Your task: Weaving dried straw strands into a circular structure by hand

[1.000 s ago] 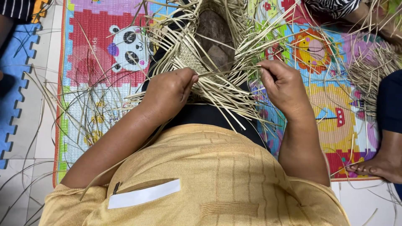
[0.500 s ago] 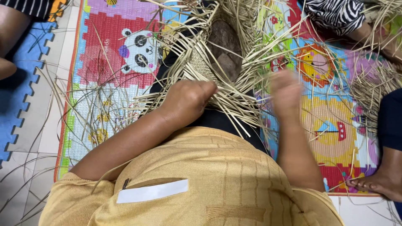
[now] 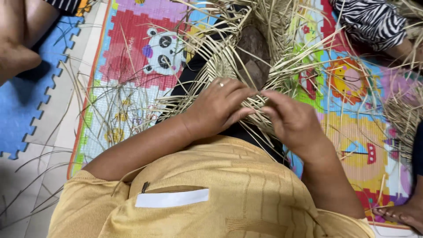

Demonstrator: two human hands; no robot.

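A half-woven piece of pale straw strips (image 3: 229, 61) lies on my lap, with loose strands fanning out all around it. A brown foot (image 3: 254, 55) rests on its far part. My left hand (image 3: 218, 108), a ring on one finger, presses down on the near edge of the weave with its fingers curled over several strands. My right hand (image 3: 293, 121) sits close beside it on the right, its fingertips pinching a strand (image 3: 260, 98) where the two hands meet.
A bright children's play mat (image 3: 136, 57) with a panda and a lion covers the floor. Blue foam tiles (image 3: 26, 97) lie at left. Another person's knee (image 3: 17, 39) is top left, a striped sleeve (image 3: 374, 22) top right, a foot (image 3: 403, 213) bottom right. More straw (image 3: 403, 114) is piled at right.
My right hand has swung in from the right side of the weave to meet my left hand at the near edge. The view has shifted slightly to the left.
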